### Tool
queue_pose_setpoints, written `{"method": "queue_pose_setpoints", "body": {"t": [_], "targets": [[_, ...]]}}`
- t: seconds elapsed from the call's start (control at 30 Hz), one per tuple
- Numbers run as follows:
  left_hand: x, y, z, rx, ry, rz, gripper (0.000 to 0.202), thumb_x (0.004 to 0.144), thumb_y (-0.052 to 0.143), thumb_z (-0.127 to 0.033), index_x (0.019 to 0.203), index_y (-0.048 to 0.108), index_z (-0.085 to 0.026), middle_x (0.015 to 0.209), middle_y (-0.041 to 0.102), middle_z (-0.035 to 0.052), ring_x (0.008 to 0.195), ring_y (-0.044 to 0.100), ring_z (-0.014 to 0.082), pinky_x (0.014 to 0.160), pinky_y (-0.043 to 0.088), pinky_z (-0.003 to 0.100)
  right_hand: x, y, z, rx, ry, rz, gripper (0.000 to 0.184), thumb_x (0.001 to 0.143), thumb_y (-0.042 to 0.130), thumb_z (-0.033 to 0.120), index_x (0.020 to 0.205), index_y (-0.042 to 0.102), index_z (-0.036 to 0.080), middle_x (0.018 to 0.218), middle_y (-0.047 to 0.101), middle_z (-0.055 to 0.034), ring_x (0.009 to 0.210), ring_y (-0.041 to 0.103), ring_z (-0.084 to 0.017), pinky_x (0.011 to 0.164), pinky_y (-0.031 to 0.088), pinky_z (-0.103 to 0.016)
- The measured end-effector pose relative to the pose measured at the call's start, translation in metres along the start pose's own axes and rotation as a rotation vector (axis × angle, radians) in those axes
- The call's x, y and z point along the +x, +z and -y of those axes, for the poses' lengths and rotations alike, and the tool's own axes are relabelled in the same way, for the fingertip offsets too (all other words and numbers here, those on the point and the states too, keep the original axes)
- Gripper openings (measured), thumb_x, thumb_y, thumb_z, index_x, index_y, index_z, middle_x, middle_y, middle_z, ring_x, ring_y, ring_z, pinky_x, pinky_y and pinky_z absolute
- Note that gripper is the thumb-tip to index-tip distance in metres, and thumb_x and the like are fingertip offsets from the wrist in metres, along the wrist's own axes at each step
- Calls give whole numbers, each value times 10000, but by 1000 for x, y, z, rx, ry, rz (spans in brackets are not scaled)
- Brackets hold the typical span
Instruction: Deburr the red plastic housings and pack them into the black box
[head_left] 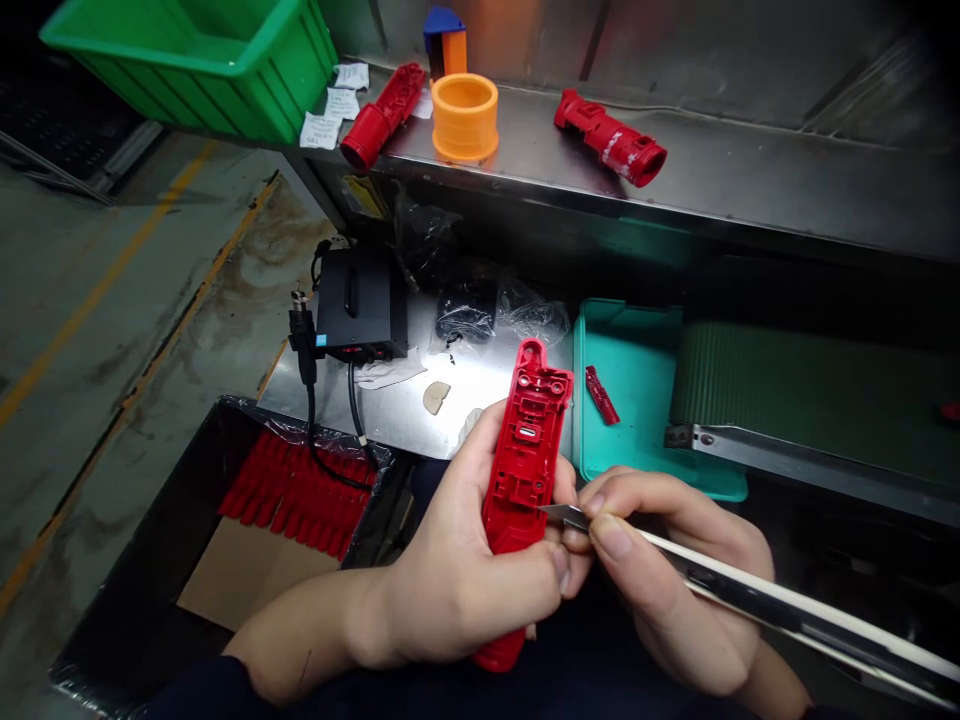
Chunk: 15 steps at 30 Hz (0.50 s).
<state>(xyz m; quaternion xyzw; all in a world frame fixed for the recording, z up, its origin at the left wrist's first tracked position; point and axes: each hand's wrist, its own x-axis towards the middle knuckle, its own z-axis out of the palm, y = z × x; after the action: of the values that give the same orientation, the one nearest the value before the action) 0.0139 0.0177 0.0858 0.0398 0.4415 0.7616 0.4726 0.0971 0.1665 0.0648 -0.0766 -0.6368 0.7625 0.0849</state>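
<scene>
My left hand [465,570] is wrapped round a long red plastic housing [529,450], held upright with its open inner side facing me. My right hand [667,570] pinches a thin blade tool [720,570] with a white and dark handle. The metal tip of the blade touches the right edge of the housing, near its middle. Both hands are close together, low in the centre of the view.
A lined box [225,520] of red parts stands at lower left. A black device [361,305] with cables sits on the steel bench. A teal tray [637,400] holds a small red piece, beside a green conveyor belt [810,380]. On the upper shelf: two red housings [609,138], an orange ring [465,115], a green bin [202,55].
</scene>
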Motion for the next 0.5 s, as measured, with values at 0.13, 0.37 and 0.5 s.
{"method": "queue_pose_setpoints", "body": {"t": [0.13, 0.37, 0.5], "targets": [[1, 1, -1, -9, 16, 5, 362, 791, 646, -44, 1048, 455, -211, 829, 563, -26, 559, 527, 73, 415, 456, 157, -1, -1, -2, -11, 8, 2, 67, 941, 677, 206, 983, 719, 239, 767, 745, -41, 636, 695, -188, 553, 597, -297], [2, 2, -3, -35, 20, 45, 406, 764, 653, 1, 1008, 420, -224, 751, 551, -54, 582, 511, 67, 446, 455, 130, -1, 2, -4, 1, 9, -21, 51, 944, 680, 236, 966, 726, 234, 736, 741, -27, 597, 696, -174, 542, 592, -269], [0, -1, -4, -8, -4, 47, 422, 757, 674, -18, 1029, 423, -221, 735, 571, -57, 539, 489, 58, 423, 448, 131, -1, 2, -7, 1, -3, -14, 77, 947, 666, 207, 998, 716, 236, 773, 740, -32, 609, 703, -172, 569, 605, -275]]}}
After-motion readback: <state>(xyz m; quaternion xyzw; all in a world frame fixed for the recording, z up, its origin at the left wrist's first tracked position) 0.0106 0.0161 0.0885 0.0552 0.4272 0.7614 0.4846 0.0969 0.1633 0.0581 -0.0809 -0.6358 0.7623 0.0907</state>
